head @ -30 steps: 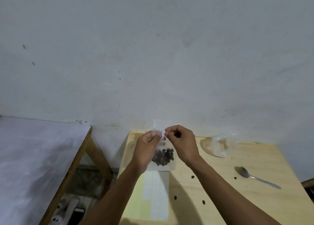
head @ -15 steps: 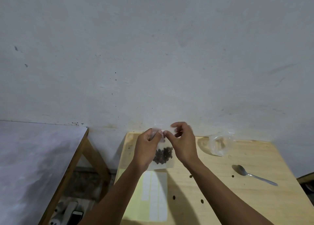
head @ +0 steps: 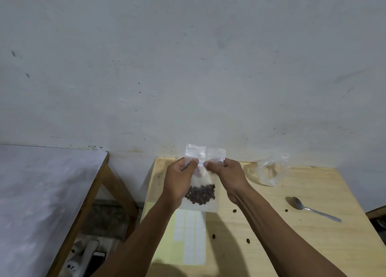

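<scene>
Small clear zip bag [head: 203, 153] held upright in the air just above the near-left part of the wooden counter [head: 313, 245], close to the wall, with dark beans [head: 201, 194] pooled in its bottom third. Left hand [head: 179, 182] and right hand [head: 227, 178] both pinch the bag at the seal line, thumbs nearly touching at the middle, so each grip is narrow and holding the plastic strip, with the top flap standing free above the fingers. Step in hand looks like pressing the zip closed. Hard to tell from this angle whether the track is already mated across its width, probably only partly. To do it well: keep the bag vertical so the beans stay low and out of the track, line up the two lips flat before squeezing, then run the pinches outward from the middle to each corner with firm, even pressure. Push spare air out first so the seal does not pop. Don't tug sideways, since thin film stretches and the track can skip. Check both corners at the end. Below the bag lies a pale label sheet [head: 189, 241] on the counter; a spare bag [head: 271, 173], crumpled and open, sits to the right near the wall, and a spoon [head: 309, 208] lies well apart further right. A few loose beans [head: 248, 240] are scattered on the wood.
</scene>
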The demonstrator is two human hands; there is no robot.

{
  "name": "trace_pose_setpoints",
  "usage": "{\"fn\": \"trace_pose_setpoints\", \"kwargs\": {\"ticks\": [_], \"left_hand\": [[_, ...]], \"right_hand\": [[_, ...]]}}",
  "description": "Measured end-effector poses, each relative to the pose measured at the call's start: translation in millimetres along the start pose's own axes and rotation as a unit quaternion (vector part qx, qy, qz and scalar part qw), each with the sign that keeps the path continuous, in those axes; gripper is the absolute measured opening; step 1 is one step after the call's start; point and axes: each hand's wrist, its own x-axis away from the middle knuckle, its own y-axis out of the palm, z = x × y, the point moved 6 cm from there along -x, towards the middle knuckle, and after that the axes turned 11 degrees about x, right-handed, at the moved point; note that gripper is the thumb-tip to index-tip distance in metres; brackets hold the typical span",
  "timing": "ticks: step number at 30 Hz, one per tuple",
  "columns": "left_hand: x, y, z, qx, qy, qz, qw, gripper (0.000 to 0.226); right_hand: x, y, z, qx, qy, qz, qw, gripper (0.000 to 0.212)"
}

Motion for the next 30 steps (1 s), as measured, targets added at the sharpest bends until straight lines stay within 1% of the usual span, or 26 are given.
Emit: {"fn": "trace_pose_setpoints", "kwargs": {"ticks": [2, 4, 6, 7, 9, 11, 13, 14, 17, 20, 23, 26, 27, 30], "left_hand": [[-2, -2, -8, 0.015, -0.035, 0.016, 0.999, 0.024], [-5, -4, -19, 0.025, -0.059, 0.036, 0.997, 0.026], [-9, -10, -29, 0.035, -0.060, 0.067, 0.995, 0.024], [-12, -13, -32, 0.039, -0.056, 0.080, 0.994, 0.024], [-18, -21, -43, 0.025, -0.060, 0.090, 0.994, 0.023], [-24, -26, -58, -0.019, -0.084, 0.070, 0.994, 0.020], [-25, -30, -74, -0.081, -0.117, 0.043, 0.989, 0.014], [-24, -32, -83, -0.108, -0.138, 0.032, 0.984, 0.018], [-17, -35, -105, -0.162, -0.180, -0.003, 0.970, 0.042], [-20, -34, -112, -0.209, -0.150, -0.017, 0.966, 0.060], [-32, -29, -103, -0.283, -0.092, -0.017, 0.954, 0.064], [-50, -30, -102, -0.315, -0.063, -0.013, 0.947, 0.063], [-57, -31, -103, -0.321, -0.056, -0.005, 0.945, 0.064], [-74, -37, -108, -0.356, -0.055, 0.011, 0.933, 0.066]], "right_hand": [[1, -1, 3, 0.001, 0.012, 0.002, 1.000, 0.015], [2, -3, 11, 0.014, 0.029, 0.003, 0.999, 0.009], [5, -1, 25, 0.024, 0.044, -0.030, 0.998, 0.003], [8, 2, 35, 0.027, 0.051, -0.054, 0.997, 0.006], [14, 6, 56, 0.040, 0.064, -0.091, 0.993, 0.024], [17, 6, 74, 0.054, 0.072, -0.098, 0.991, 0.036], [17, 4, 90, 0.055, 0.086, -0.079, 0.992, 0.042], [15, 2, 97, 0.053, 0.093, -0.063, 0.992, 0.044], [5, -2, 112, 0.081, 0.102, -0.021, 0.991, 0.051], [-9, 0, 123, 0.126, 0.100, -0.013, 0.987, 0.055], [-24, 8, 121, 0.165, 0.079, -0.030, 0.983, 0.063], [-41, 18, 116, 0.206, 0.050, -0.050, 0.976, 0.068], [-47, 20, 116, 0.219, 0.044, -0.052, 0.973, 0.066], [-64, 28, 116, 0.247, 0.042, -0.059, 0.966, 0.050]]}}
